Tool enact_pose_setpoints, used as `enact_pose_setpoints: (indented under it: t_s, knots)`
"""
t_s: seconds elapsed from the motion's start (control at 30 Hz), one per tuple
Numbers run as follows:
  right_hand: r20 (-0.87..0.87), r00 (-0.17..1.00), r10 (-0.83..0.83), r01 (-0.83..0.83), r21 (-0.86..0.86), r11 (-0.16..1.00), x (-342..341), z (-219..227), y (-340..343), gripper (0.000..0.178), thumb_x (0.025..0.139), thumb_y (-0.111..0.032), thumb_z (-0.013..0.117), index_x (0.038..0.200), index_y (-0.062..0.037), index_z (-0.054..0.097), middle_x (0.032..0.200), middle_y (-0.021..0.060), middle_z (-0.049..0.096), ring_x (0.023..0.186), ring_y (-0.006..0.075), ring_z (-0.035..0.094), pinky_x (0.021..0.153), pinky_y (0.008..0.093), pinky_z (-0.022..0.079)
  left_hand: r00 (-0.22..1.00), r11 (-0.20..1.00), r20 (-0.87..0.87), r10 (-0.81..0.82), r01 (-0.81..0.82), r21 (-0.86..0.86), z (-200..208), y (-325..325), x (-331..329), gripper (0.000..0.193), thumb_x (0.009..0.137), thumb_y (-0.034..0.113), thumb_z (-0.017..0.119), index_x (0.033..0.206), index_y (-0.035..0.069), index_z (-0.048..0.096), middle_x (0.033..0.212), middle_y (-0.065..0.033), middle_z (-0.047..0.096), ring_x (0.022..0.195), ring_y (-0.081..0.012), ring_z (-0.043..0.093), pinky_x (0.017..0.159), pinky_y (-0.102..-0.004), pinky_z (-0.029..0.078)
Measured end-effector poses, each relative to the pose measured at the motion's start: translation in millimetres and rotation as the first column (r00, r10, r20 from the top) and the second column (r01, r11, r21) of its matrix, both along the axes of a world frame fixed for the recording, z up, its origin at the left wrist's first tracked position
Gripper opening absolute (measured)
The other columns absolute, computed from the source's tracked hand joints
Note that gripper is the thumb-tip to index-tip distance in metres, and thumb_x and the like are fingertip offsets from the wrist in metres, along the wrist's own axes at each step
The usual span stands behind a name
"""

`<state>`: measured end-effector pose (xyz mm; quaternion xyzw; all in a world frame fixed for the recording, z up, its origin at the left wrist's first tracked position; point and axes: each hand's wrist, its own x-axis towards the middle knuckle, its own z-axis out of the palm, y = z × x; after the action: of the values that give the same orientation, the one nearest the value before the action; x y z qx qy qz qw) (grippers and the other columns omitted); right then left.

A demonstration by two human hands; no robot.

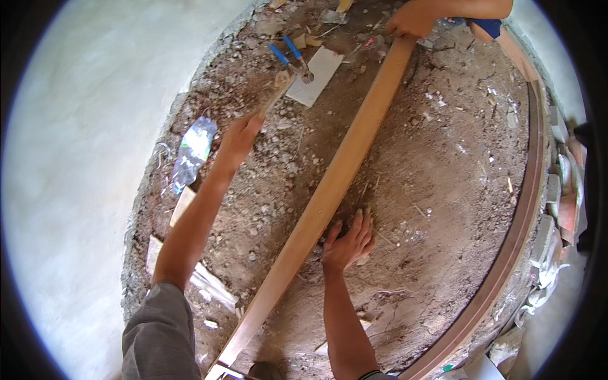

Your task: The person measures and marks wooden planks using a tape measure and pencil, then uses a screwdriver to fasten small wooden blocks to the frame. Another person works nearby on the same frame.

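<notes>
On the dirt ground point(456, 209), the board point(335, 179) slants from near edge toward far edge; the right hand point(345, 248), fingers spread, is nearer, at its right; the left hand point(239, 140) grips a thin stick point(277, 96).

A co-worker's hand point(413, 20) is covering the far end of the wooden plank point(335, 174), while the lower edge is cutting off its near end. The person's right hand point(347, 246) is hiding what is lying beneath; the left hand point(242, 138) is concealing part of a wooden handle point(277, 96).
</notes>
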<state>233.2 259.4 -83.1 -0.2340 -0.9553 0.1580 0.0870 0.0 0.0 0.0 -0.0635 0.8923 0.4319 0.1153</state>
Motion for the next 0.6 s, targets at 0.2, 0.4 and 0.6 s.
enact_pose_setpoints:
  t_s: [0.2, 0.4, 0.6]
  knots:
    - [-0.002, 1.0, 0.005, -0.005, 0.052, 0.999, 1.5, 3.6, -3.5, 0.053, 0.105, -0.043, 0.046, 0.149, -0.0132, 0.05, 0.156, 0.007, 0.051, 0.146, 0.0309, 0.042, 0.119, 0.0594, 0.021, 0.678, 0.129, 0.697, 0.233, -0.732, 0.669, 51.6, -44.0, 229.5, 0.057, 0.109, 0.055, 0.036, 0.13, 0.006, 0.054, 0.093, -0.0148, 0.067, 0.063, -0.0195, 0.062, 0.048, -0.0291, 0.049]
    - [-0.11, 0.993, 0.037, -0.029, 0.077, 0.997, 7.6, -2.3, -3.8, 0.054, 0.104, -0.04, 0.05, 0.151, -0.0134, 0.049, 0.151, 0.0068, 0.056, 0.142, 0.0304, 0.047, 0.118, 0.0592, 0.022, 0.47, 0.038, 0.57, 0.674, -0.793, 0.609, 90.0, -40.7, 424.4, 0.059, 0.105, 0.06, 0.045, 0.13, 0.008, 0.057, 0.104, -0.0112, 0.067, 0.081, -0.0196, 0.066, 0.06, -0.0293, 0.052]
    - [-0.216, 0.974, 0.074, -0.095, -0.089, 0.991, 17.3, -24.9, 9.1, 0.054, 0.1, -0.03, 0.06, 0.15, -0.0117, 0.051, 0.142, 0.0102, 0.063, 0.132, 0.0316, 0.056, 0.118, 0.0582, 0.021, 0.348, -0.029, 0.363, 0.864, -0.687, 0.726, 40.6, -30.9, 516.8, 0.058, 0.101, 0.058, 0.052, 0.128, 0.007, 0.055, 0.103, -0.0099, 0.065, 0.087, -0.0193, 0.064, 0.065, -0.0306, 0.049]
